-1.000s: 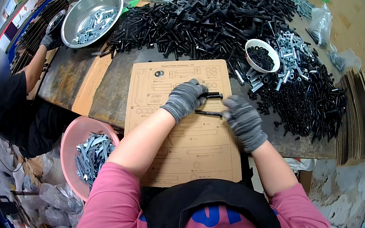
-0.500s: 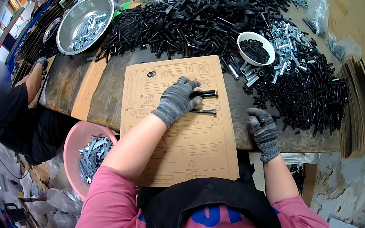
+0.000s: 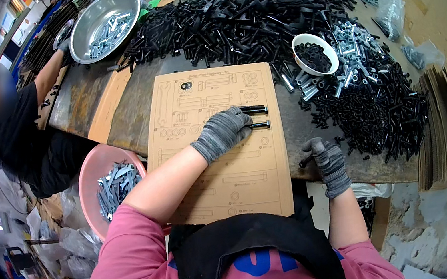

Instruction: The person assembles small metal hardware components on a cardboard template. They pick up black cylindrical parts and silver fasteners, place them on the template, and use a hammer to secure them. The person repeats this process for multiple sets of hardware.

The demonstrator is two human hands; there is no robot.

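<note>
A tan cardboard sheet (image 3: 233, 201) printed with outlines of hardware lies in front of me. My left hand (image 3: 224, 135), in a grey striped glove, rests on it with fingers curled around a black bolt (image 3: 259, 126). More black bolt shafts (image 3: 254, 109) lie side by side just above those fingertips, pointing right. Small black rings (image 3: 186, 86) sit near the sheet's top left. At the table's front edge, my gloved right hand (image 3: 329, 167) is closed, with a small dark piece (image 3: 306, 160) at its thumb and fingertips; its exact kind is unclear.
A large heap of black hardware (image 3: 240, 21) covers the back. A white bowl of black rings (image 3: 333, 68) stands right, among silver sleeves (image 3: 352, 51). A steel basin (image 3: 132, 29) and pink tub (image 3: 85, 195) hold metal parts. Another person (image 3: 10, 142) works at left.
My left fingers have shifted onto the lower bolt and drawn it up, level beside the others. My right hand has turned and now shows a dark piece. The other person's arm reaches farther forward.
</note>
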